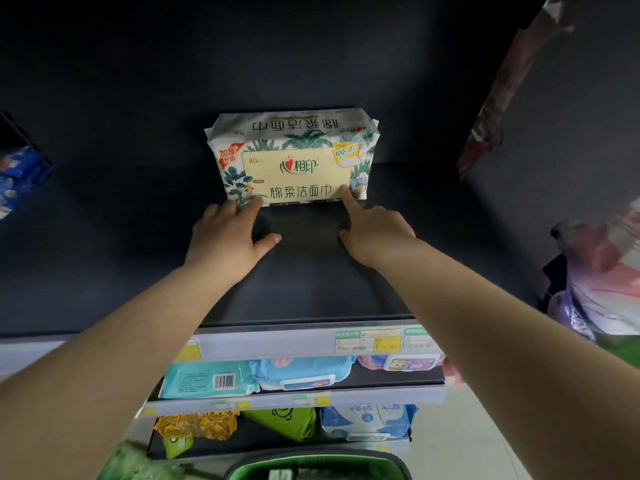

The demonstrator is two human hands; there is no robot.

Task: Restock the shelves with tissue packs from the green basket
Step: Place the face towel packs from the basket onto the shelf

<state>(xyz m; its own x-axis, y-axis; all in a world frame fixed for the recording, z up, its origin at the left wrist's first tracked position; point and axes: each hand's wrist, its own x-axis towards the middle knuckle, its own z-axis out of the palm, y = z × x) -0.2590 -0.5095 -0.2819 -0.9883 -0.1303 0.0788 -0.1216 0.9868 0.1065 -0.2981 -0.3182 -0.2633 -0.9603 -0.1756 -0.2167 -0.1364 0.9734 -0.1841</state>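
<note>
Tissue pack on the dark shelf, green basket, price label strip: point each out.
tissue pack (pixel 297 168), head view, on its cream front label.
green basket (pixel 311 460), head view, on its dark upper rim.
price label strip (pixel 270 342), head view, on its bare middle stretch.

Dark top shelf (pixel 311 289) lay bare between my arms, open path straight to tissue pack (pixel 294 157) standing at back. My left hand (pixel 228 233) and right hand (pixel 372 230) touched pack's lower front edge. Wide bare room left of pack; blue packs (pixel 20 178) far left. Right side crowded by hanging bags (pixel 595 282)
</note>
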